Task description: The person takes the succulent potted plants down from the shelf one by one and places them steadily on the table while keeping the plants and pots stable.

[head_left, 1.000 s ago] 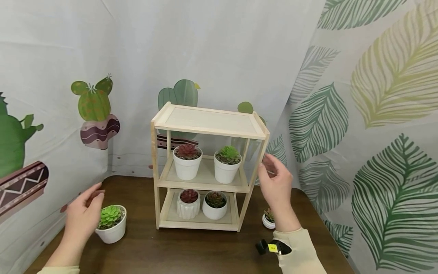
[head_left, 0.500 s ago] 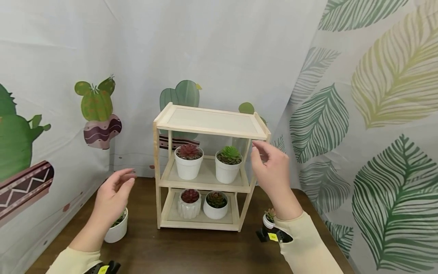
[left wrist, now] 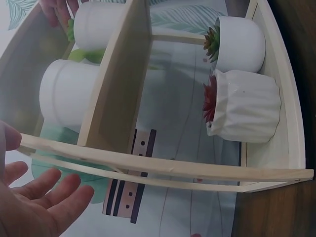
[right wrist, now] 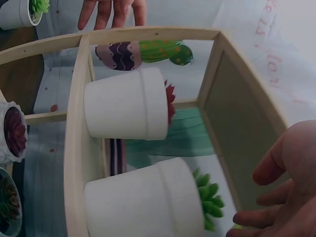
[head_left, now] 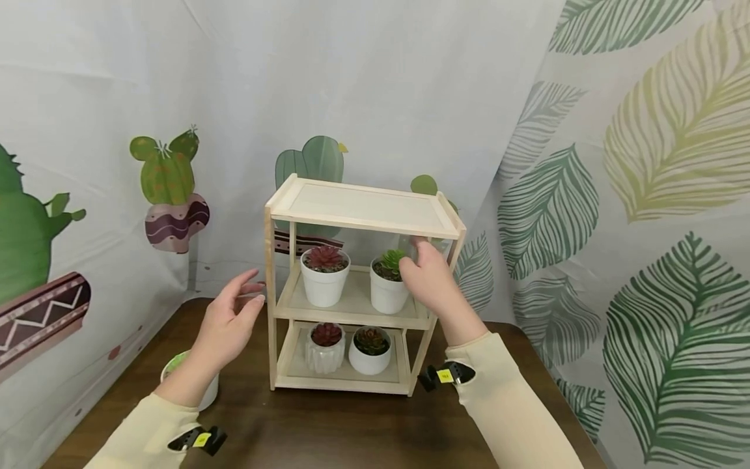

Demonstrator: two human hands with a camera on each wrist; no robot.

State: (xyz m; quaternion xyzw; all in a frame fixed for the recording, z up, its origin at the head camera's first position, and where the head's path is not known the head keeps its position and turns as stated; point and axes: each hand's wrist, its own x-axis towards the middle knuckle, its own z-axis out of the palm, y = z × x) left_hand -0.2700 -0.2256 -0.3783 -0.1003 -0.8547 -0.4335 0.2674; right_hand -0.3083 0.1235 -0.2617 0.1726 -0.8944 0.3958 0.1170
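Note:
A small wooden shelf rack (head_left: 363, 205) stands on the table, its middle tier bearing a potted green succulent (head_left: 387, 294) and a potted red succulent (head_left: 324, 286). My right hand (head_left: 432, 277) reaches in under the top board, beside the green succulent. In the right wrist view its fingers (right wrist: 256, 217) are spread close to the leaves; whether they touch them I cannot tell. By the rack's left post is my left hand (head_left: 228, 322), fingers extended and holding nothing. Behind the left forearm, another potted succulent (head_left: 209, 394) is mostly hidden.
On the bottom tier sit a ribbed white pot (head_left: 324, 355) with a red succulent and a round white pot (head_left: 369, 363) with a darker one. The brown table (head_left: 305, 426) meets a printed curtain (head_left: 375, 85) behind and on both sides.
My right hand has moved left, from outside the right post to beside the green succulent. My left hand has moved right and up toward the left post. The small pot at right is now covered.

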